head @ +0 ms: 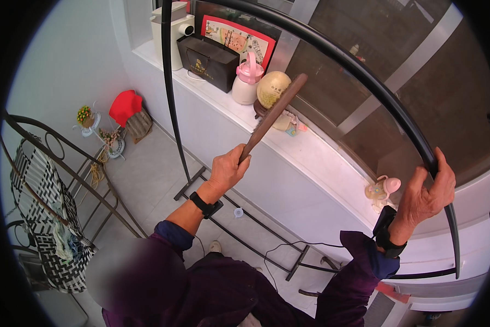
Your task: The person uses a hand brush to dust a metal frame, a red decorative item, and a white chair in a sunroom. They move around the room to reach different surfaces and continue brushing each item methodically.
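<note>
My left hand (228, 165) is closed around the handle end of a wooden brush (275, 112), whose long brown back slants up to the right; a few bristles show along its left edge. My right hand (429, 192) grips the black metal top rail (351, 65) of a freestanding clothes rack at its right bend. The rack's left upright (171, 90) runs down to a foot bar (189, 183) on the tiled floor. From this view the brush overlaps the windowsill things behind it; whether it touches any cannot be told.
On the white windowsill (310, 157) stand a black gift bag (208, 59), a pink-lidded bottle (245, 83), a round yellow ornament (272, 88) and a pink-topped baby bottle (382, 188). A woven hanging chair (52, 192) and potted flowers (85, 116) are at left. A thin cable (302, 244) hangs near the rack's base.
</note>
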Available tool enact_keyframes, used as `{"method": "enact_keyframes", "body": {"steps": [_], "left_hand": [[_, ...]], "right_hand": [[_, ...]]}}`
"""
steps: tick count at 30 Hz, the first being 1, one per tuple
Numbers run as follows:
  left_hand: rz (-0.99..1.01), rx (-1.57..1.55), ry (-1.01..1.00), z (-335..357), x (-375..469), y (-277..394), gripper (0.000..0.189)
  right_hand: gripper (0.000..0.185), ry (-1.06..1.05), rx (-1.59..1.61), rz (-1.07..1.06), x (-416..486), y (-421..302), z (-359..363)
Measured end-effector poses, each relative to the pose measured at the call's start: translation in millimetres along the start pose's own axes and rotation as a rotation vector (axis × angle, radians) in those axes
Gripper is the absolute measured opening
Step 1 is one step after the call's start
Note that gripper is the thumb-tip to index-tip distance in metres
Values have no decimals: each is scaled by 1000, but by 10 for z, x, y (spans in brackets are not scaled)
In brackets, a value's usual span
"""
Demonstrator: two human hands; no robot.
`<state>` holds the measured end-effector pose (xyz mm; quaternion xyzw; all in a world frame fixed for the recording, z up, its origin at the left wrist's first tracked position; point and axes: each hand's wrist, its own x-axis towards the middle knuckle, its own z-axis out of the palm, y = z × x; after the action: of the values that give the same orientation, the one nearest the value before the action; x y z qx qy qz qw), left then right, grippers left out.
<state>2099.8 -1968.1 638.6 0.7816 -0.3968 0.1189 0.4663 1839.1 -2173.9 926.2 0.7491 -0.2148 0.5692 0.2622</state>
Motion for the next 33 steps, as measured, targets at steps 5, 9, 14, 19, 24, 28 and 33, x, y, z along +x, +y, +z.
{"method": "enact_keyframes", "body": {"steps": [5,9,14,19,24,28,33], "left_hand": [[-98,-50,8,33,257,75,23],[-74,23,-105,138,229,55,26],[-118,102,-343,186,27,-28,28],[-114,83,-262,138,-71,-44,25],[-61,91,-105,88,-107,-175,28],[-112,233,-273,41,-202,-351,29],[-128,52,-188,-3,-415,-359,30]], "right_hand": [[38,4,1,-4,5,-3,0],[38,4,45,5,9,-9,-5],[39,16,-7,-6,4,-24,-8],[39,16,-25,-6,-2,-23,-7],[39,10,-4,-9,8,-11,-10],[39,13,20,-10,15,-12,-12],[39,22,-3,-8,4,-30,-5]]}}
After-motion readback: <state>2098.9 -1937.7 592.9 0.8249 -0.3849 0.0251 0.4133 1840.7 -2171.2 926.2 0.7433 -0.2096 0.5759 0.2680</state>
